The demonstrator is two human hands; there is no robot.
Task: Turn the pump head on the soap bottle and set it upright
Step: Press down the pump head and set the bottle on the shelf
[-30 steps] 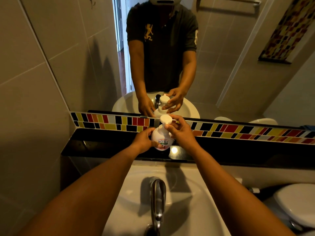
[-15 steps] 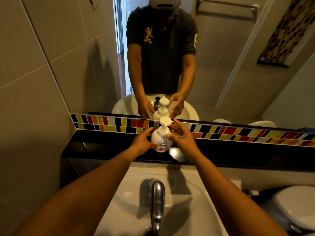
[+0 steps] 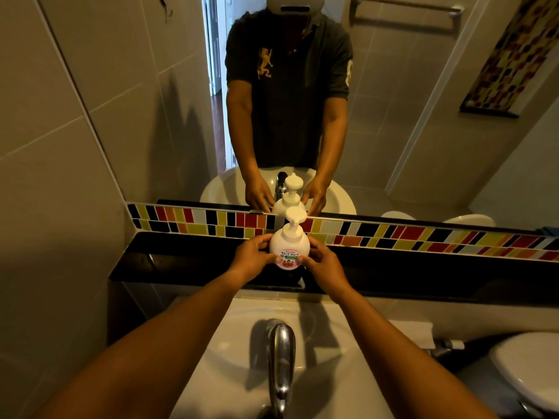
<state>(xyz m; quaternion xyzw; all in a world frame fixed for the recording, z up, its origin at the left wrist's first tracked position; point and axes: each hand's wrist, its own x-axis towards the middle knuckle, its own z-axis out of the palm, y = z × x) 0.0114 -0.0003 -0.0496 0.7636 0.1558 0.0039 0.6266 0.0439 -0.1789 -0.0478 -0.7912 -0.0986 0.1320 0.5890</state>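
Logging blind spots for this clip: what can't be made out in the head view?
- Soap bottle base: both hands hide whether it rests on the black ledge.
- Left hand and right hand fingertips: behind the bottle.
- Label text: too small.
- Pump head nozzle direction: unclear.

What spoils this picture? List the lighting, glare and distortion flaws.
Head view: dim, warm light; wide-angle bending of the wall lines at the edges; both arms throw shadows into the sink; glare streaks the faucet; the white soap bottle is brightest, its label small but sharp.
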